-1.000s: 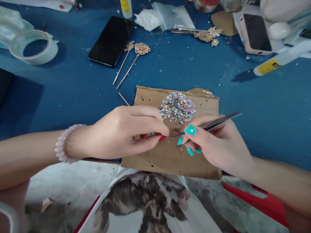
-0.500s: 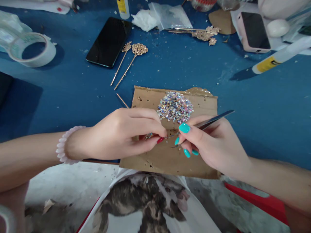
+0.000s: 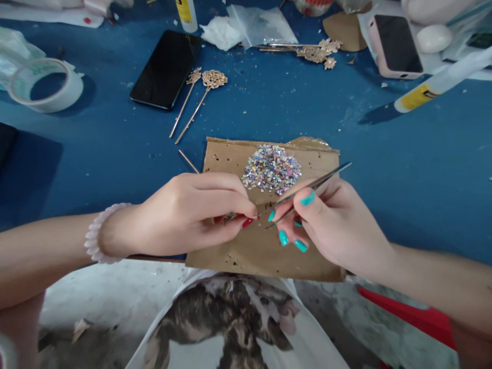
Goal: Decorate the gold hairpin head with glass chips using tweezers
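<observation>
My left hand (image 3: 200, 212) is closed, thumb and fingertips pinched together over the cardboard. A hairpin's glittery head (image 3: 229, 217) shows between its fingers, and a thin gold stem (image 3: 188, 160) sticks out behind the hand. The rest of that hairpin is hidden. My right hand (image 3: 330, 220) grips dark metal tweezers (image 3: 326, 177) between thumb and fingers. The tweezer arms are apart, with one tip close by my left fingertips. Whether anything sits at the tips is too small to tell. A pile of small glittering stones (image 3: 272, 169) lies just beyond both hands.
Under the hands is a brown cardboard sheet (image 3: 230, 259). Beyond it lie two gold hairpins (image 3: 214, 79), a black phone (image 3: 165, 69), a tape roll (image 3: 73, 89), a glue tube (image 3: 417, 97) and a plastic bag (image 3: 265, 25). A pink-cased device (image 3: 397, 46) is far right.
The tweezers have tilted and their tips spread a little. My right thumb has lifted and shifted right along them. My left hand keeps its pinch; the whole view has shifted slightly.
</observation>
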A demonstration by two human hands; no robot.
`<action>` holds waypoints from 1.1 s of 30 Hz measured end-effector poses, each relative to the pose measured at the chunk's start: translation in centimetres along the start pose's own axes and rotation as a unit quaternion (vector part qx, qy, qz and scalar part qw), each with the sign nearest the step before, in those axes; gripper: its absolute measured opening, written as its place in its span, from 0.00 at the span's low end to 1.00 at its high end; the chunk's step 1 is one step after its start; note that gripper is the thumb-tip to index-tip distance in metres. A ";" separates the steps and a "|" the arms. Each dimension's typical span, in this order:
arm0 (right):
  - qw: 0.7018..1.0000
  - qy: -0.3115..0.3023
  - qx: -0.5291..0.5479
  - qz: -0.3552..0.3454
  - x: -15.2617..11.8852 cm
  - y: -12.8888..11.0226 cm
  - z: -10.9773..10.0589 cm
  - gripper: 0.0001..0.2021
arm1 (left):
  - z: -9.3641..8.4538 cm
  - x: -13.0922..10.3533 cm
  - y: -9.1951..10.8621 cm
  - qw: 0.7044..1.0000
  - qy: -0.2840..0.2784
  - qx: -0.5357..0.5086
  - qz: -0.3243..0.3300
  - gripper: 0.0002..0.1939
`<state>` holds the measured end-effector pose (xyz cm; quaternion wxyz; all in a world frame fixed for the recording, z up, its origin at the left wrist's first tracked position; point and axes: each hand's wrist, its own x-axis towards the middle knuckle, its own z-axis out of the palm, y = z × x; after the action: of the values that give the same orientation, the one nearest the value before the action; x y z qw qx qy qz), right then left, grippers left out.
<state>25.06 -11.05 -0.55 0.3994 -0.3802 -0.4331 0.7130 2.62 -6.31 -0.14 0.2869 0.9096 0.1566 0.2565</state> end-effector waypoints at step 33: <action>0.651 -0.143 -0.584 -0.464 -0.4 -2.2 -1.9 0.08 | 0.0 0.0 -0.9 0.998 -0.006 0.063 0.000 0.08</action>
<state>27.42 -10.16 0.87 0.3071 -0.1774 -0.9316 0.0802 2.51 -5.61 -0.73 0.2297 0.9276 0.1703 0.2405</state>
